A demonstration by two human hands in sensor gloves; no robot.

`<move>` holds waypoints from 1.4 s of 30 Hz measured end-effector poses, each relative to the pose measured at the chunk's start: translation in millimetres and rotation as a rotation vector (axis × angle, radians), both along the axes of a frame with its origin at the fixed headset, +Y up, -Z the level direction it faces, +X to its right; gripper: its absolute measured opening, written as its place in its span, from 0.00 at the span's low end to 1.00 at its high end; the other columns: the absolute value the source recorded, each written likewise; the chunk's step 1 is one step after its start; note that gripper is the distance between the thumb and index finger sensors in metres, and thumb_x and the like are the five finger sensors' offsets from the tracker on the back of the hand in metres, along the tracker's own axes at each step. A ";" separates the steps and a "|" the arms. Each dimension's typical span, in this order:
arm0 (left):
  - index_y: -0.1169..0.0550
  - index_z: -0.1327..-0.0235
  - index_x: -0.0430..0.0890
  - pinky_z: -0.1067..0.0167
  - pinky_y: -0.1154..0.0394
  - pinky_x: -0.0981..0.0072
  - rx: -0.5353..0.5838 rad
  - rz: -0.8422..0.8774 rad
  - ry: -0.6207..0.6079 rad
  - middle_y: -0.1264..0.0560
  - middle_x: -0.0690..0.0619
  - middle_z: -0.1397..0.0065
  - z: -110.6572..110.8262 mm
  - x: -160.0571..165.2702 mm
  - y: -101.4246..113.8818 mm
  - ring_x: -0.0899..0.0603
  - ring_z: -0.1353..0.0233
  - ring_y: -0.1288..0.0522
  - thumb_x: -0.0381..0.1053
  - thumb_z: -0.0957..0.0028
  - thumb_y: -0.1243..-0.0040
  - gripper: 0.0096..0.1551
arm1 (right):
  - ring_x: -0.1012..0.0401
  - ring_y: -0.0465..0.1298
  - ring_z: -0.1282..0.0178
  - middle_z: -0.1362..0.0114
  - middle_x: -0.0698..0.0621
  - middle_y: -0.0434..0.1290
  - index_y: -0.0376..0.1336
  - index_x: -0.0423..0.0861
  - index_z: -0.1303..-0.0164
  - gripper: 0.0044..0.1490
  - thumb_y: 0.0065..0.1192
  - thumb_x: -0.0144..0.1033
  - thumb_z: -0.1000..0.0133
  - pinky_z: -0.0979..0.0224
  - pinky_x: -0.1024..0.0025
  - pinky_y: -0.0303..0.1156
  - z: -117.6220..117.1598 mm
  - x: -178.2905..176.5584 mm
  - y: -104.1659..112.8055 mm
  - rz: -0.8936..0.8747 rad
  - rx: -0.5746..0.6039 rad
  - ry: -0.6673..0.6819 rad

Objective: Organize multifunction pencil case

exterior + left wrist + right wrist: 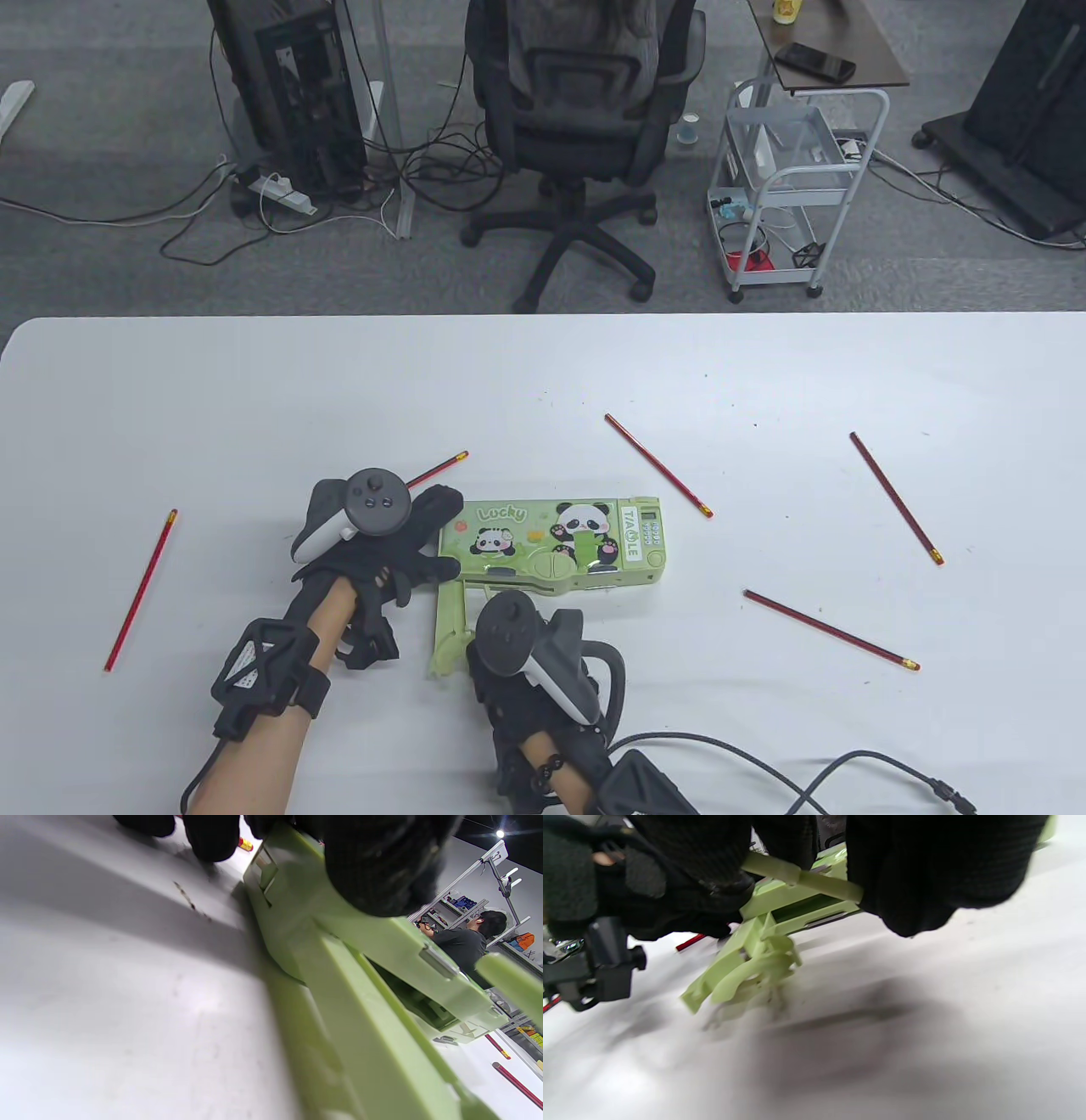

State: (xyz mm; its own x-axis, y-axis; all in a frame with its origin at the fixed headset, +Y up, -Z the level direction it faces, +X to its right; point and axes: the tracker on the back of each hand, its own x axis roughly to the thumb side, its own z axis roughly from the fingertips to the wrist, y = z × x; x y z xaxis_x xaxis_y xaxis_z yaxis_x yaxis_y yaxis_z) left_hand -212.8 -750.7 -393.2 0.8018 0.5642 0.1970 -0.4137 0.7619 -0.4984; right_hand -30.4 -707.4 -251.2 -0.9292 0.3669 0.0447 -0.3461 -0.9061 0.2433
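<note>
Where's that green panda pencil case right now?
In the table view, the green panda pencil case lies near the table's front centre, between the left hand and the right hand.

White table (254, 399), green pencil case (556, 541) near its front, five red pencils (658, 466) scattered around

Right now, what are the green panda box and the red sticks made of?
The light green panda-printed pencil case looks like hard moulded plastic: smooth, slightly glossy, with crisp edges and a swung-out flap. The thin red pencils seem painted wood with yellow eraser tips, though the wood itself cannot be seen.
</note>
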 end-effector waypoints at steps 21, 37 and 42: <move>0.47 0.21 0.56 0.26 0.42 0.35 -0.008 0.002 -0.003 0.49 0.49 0.11 -0.8 -0.6 0.8 0.37 0.16 0.39 0.57 0.57 0.33 0.52 | 0.36 0.82 0.48 0.37 0.23 0.74 0.62 0.36 0.23 0.41 0.52 0.53 0.37 0.45 0.47 0.82 -0.6 -36.9 -6.7 0.170 0.043 0.070; 0.47 0.21 0.56 0.26 0.41 0.35 -0.009 -0.004 -0.003 0.49 0.49 0.11 -0.8 -0.2 0.7 0.37 0.16 0.39 0.57 0.56 0.34 0.52 | 0.37 0.81 0.45 0.36 0.29 0.76 0.62 0.38 0.23 0.40 0.51 0.52 0.37 0.42 0.47 0.80 1.5 -54.9 -13.4 0.352 0.110 0.149; 0.47 0.21 0.56 0.26 0.42 0.35 -0.010 -0.003 -0.003 0.49 0.49 0.11 -0.7 -0.1 0.6 0.37 0.15 0.39 0.57 0.56 0.34 0.52 | 0.37 0.80 0.44 0.35 0.30 0.74 0.61 0.39 0.22 0.40 0.50 0.53 0.37 0.40 0.46 0.79 2.0 -55.9 -13.6 0.379 0.113 0.156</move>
State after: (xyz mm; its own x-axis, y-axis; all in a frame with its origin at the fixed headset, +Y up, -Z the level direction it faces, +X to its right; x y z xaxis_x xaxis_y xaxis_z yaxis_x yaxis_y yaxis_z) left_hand -212.9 -750.1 -393.9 0.8030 0.5636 0.1937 -0.4098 0.7582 -0.5072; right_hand -86.3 -721.0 -249.2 -0.9763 -0.0142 0.2160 0.0494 -0.9861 0.1586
